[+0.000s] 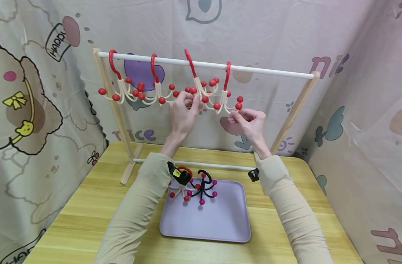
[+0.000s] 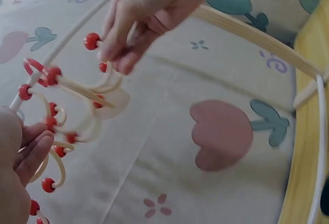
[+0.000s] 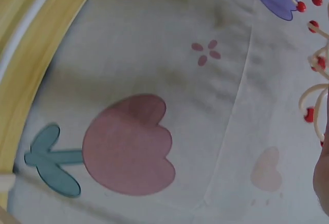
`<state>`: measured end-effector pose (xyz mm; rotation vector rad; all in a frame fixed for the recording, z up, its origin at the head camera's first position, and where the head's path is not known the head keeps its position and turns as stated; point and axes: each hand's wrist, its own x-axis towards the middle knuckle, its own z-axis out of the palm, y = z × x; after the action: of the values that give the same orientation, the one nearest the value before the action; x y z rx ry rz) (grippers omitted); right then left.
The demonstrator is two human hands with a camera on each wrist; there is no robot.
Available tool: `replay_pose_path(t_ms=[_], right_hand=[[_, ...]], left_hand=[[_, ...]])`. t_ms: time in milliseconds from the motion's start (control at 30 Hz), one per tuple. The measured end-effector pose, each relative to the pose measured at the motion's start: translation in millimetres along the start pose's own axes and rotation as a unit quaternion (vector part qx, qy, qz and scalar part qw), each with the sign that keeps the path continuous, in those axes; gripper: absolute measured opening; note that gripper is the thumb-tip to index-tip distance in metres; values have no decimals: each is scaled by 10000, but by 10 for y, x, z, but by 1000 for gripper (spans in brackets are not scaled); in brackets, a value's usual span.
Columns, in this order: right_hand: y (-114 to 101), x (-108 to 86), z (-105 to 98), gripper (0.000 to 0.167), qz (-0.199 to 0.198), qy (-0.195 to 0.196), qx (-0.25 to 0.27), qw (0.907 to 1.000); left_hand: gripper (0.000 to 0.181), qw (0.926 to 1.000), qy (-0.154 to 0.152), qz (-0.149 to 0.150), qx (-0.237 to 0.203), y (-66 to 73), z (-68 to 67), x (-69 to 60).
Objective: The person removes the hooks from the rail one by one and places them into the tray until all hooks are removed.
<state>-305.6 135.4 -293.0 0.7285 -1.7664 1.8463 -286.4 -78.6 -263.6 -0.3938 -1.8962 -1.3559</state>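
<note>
Four hooked racks with cream prongs, red hooks and red balls are at the white upper rod. In the head view the left hand pinches the third rack, which tilts with its hook top above the rod. The right hand has thumb and fingers at a lower prong of the fourth rack, whose hook is over the rod. The left wrist view shows the right hand pinching near a red ball. Farther left hang the first rack and second rack.
On the wooden table lies a lilac tray with a black rack with pink balls and a cream one with red balls, partly hidden by the left wrist's camera. Wooden side posts hold the rod; a lower rod crosses behind the tray.
</note>
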Motion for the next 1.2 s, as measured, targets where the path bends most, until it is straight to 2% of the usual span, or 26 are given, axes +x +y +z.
replay_pose_path(t_ms=[100, 200, 367, 633, 800, 1067, 1133, 1200], right_hand=[[-3, 8, -31, 20, 10, 6, 40, 10000], [-10, 21, -91, 20, 3, 43, 20, 10000], [-41, 43, -244, 17, -39, 221, -282, 9994], [-55, 46, -461, 21, 260, 438, -679, 9964], [-74, 27, -524, 22, 520, 595, -981, 9920], [-161, 24, -526, 28, 869, 624, -1334, 9853], [-134, 21, -538, 35, 800, 775, -1640, 9801], [-133, 26, -518, 42, 506, 996, -1956, 9743]], left_hand=[[21, 9996, 138, -146, -198, 39, -15, 24], [21, 9995, 146, -157, -241, 47, -37, 39], [21, 9998, 115, -104, 91, -25, -89, 31], [22, 9977, 105, -10, 672, -170, -180, -24], [21, 9962, 168, -187, 830, -255, -224, -58], [23, 9946, 137, -415, 939, -323, -275, -106], [24, 9939, 155, -442, 997, -338, -283, -121], [24, 9935, 198, -468, 1023, -357, -293, -133]])
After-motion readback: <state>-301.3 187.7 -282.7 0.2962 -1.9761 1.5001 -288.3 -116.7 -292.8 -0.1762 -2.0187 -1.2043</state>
